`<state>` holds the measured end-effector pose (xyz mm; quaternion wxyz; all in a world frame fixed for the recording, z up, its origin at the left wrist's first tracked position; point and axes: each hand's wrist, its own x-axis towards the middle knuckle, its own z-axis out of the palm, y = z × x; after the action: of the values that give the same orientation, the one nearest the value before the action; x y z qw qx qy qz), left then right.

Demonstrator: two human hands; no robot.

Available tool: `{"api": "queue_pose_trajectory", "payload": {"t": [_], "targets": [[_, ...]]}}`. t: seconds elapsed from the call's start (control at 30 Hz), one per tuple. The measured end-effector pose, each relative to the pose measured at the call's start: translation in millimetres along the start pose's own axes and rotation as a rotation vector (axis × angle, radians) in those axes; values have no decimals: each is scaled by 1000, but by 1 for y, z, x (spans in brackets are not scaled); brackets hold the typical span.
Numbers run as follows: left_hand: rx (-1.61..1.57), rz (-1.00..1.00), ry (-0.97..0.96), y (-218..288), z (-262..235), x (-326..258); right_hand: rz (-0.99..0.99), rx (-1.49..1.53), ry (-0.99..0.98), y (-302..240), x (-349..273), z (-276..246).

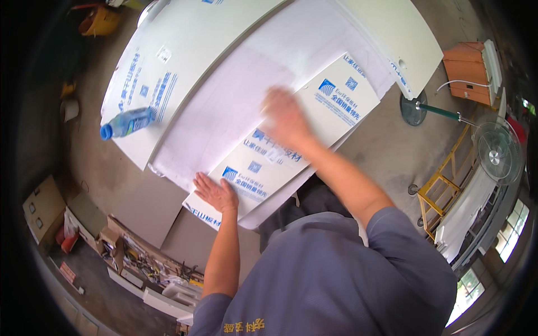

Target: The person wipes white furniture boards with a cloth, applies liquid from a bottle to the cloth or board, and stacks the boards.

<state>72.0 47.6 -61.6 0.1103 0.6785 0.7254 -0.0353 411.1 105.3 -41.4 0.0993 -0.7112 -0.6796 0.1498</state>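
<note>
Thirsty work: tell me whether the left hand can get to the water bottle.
Probably yes. The left hand lies flat on the printed board; only bare white panel separates it from the water bottle.

- Bright, even daylight across the whole scene, and the white boards (235, 84) throw it straight back, close to washed out along the top.
- Windows (513, 235) at the lower right glow overexposed; that looks like the light's source.
- Shadows are soft and faint, just a thin dark edge under the boards on the grey floor (386, 145).
- The right hand (286, 115) is smeared with motion blur, fingers barely separable.
- The left hand (216, 193) is sharp by comparison.
- Heavy fisheye bending: board edges curve, and the fan (496, 154) and shelves (145, 269) squash toward the rim.
- Black vignette rings the corners, detail there soft.
</note>
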Motion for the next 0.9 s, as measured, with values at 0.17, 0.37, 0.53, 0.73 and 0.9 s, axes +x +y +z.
{"api": "queue_pose_trajectory", "payload": {"t": [0.17,0.37,0.53,0.73,0.9], "targets": [[-25,59,50,11,-4,6,536,-312,344,196,47,-45],[14,47,42,10,-3,2,184,-108,138,138,20,-41],[-2,62,55,13,-6,2,525,-119,244,185,-19,-54],[-1,93,69,11,-8,4,576,-106,251,176,10,-61],[-1,86,92,9,1,0,613,-54,227,195,-26,-65]]}}
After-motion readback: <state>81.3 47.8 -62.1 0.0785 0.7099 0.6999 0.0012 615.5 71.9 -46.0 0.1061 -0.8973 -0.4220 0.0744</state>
